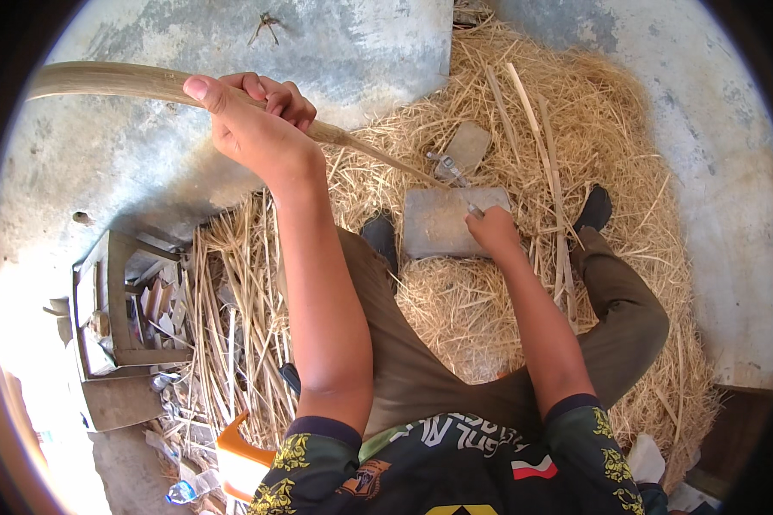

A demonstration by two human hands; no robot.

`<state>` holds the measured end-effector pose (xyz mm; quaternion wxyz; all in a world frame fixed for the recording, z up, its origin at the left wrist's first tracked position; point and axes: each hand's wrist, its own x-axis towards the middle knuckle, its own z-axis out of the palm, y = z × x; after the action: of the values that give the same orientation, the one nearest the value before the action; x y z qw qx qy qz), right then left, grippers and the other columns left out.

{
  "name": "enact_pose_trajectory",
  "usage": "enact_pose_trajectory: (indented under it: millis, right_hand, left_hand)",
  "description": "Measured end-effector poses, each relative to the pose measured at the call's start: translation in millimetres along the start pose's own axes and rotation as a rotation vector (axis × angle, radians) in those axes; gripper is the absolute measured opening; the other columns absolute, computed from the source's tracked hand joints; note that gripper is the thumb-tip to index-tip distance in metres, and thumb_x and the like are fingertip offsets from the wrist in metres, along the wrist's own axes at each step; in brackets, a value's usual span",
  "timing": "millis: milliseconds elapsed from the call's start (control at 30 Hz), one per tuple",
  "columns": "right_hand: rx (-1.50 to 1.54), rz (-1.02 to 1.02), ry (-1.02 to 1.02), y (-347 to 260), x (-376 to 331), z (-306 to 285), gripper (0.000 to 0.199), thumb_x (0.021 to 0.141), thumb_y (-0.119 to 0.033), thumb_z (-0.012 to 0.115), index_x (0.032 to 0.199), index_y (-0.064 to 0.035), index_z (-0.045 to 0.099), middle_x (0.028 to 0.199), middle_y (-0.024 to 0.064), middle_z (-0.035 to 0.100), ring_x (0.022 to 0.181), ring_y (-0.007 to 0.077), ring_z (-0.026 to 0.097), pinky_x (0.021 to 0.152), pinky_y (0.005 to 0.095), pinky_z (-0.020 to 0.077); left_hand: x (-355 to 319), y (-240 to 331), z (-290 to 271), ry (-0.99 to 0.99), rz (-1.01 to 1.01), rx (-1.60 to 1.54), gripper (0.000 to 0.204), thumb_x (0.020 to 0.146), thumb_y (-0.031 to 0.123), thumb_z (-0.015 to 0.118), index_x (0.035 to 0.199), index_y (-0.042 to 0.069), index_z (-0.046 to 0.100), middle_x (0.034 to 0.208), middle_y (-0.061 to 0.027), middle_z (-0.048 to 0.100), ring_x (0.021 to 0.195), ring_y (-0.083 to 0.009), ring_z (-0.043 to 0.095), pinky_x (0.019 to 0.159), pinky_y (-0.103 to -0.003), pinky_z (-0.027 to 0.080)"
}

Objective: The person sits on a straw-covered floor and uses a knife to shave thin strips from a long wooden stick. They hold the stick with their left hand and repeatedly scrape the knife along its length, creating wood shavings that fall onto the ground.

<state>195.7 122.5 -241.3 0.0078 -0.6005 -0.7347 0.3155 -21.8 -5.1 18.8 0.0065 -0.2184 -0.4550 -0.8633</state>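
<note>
My left hand (262, 129) is raised at the upper left with its fingers closed round a long pale pole (116, 79), which looks like bamboo. The pole slants down to the right, and its thin end comes to the far edge of a flat grey block (434, 230). Over the block's right side, my right hand (495, 230) grips a small metal hand tool (462, 183) with a slim handle. The tool's wider head crosses near the pole's tip; whether they touch I cannot tell.
Straw shavings (593, 112) cover the floor around my legs. Beyond the block lies a flat stone (468, 148). Long strips (551, 163) stand at the right, and cut sticks (232, 292) lie at the left beside a wooden stool frame (116, 292). An orange object (236, 446) and plastic bottle (193, 487) are nearby.
</note>
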Motion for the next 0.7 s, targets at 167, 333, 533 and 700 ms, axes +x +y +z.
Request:
enact_pose_trajectory:
  millis: [167, 333, 533, 700]
  right_hand:
    - [0.005, 0.02, -0.005, 2.0, 9.5, -1.6, 0.048, 0.085, -0.044, 0.07, 0.103, -0.0001, 0.071, 0.106, 0.0232, 0.072, 0.1, 0.0413, 0.069, 0.084, 0.0485, 0.0549]
    - [0.0, 0.045, 0.014, -0.1, 10.0, -2.5, 0.048, 0.085, -0.044, 0.069, 0.104, -0.0001, 0.071, 0.106, 0.0228, 0.072, 0.099, 0.0414, 0.069, 0.084, 0.0486, 0.0549]
    - [0.004, 0.034, 0.029, 1.5, 6.3, -0.4, 0.048, 0.086, -0.045, 0.069, 0.101, 0.0002, 0.071, 0.1, 0.0228, 0.072, 0.097, 0.0411, 0.07, 0.084, 0.0492, 0.0544]
    - [0.193, -0.015, 0.102, 16.3, 1.1, 3.1, 0.047, 0.085, -0.044, 0.069, 0.09, 0.003, 0.071, 0.091, 0.0244, 0.071, 0.088, 0.0408, 0.07, 0.077, 0.0483, 0.0532]
  left_hand:
    - [-0.6, 1.3, 0.3, 0.002, -0.007, 0.001, 0.067, 0.101, 0.072, 0.031, 0.078, 0.009, 0.038, 0.059, 0.0001, 0.03, 0.049, -0.0121, 0.029, 0.045, -0.028, 0.022]
    - [-0.6, 0.7, 2.0, 0.008, 0.004, 0.003, 0.066, 0.101, 0.071, 0.031, 0.078, 0.009, 0.038, 0.059, -0.0001, 0.03, 0.049, -0.0117, 0.029, 0.045, -0.028, 0.022]
    - [-2.7, 2.6, 3.4, 0.0, 0.004, 0.013, 0.066, 0.101, 0.071, 0.031, 0.078, 0.009, 0.038, 0.059, -0.0003, 0.031, 0.048, -0.0117, 0.029, 0.045, -0.028, 0.022]
    - [-0.9, 0.7, 1.2, -0.015, 0.012, 0.011, 0.067, 0.101, 0.072, 0.031, 0.078, 0.009, 0.038, 0.06, -0.0002, 0.031, 0.048, -0.0117, 0.029, 0.045, -0.028, 0.022]
